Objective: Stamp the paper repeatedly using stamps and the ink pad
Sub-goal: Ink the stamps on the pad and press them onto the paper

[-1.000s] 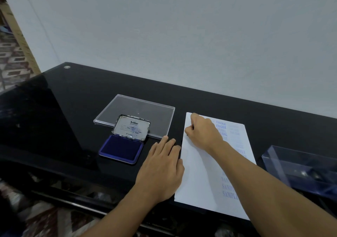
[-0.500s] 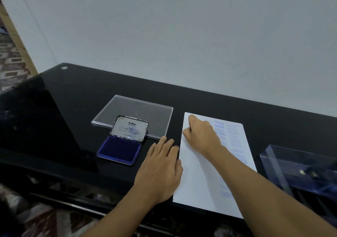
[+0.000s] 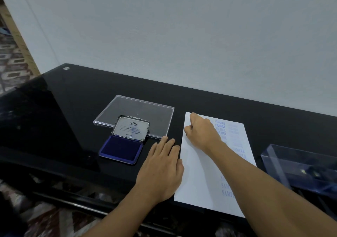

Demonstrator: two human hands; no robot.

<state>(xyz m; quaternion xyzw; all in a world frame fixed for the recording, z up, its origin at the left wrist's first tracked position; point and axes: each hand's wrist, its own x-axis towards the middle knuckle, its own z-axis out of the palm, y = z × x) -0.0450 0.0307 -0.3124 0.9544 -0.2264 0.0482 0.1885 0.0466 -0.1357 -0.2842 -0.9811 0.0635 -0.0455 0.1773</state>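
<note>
A white paper (image 3: 198, 178) lies on the black glass table (image 3: 76, 109), with blue stamped words such as FRAGILE and AIR MAIL down its right half. My right hand (image 3: 201, 132) is closed in a fist and pressed down on the paper's top left corner. It grips a stamp that is almost fully hidden; only a dark tip shows under the fingers. My left hand (image 3: 162, 167) lies flat on the table against the paper's left edge, holding nothing. The open ink pad (image 3: 121, 150), blue with its lid raised, sits just left of that hand.
A clear flat plastic lid (image 3: 145, 112) lies behind the ink pad. A clear plastic box (image 3: 299, 165) with small dark items inside stands at the right edge. A white wall runs along the back of the table. Patterned floor shows at left and below.
Both hands stay where they were, the right fist still pressed on the paper's top left corner. Only the view has shifted slightly.
</note>
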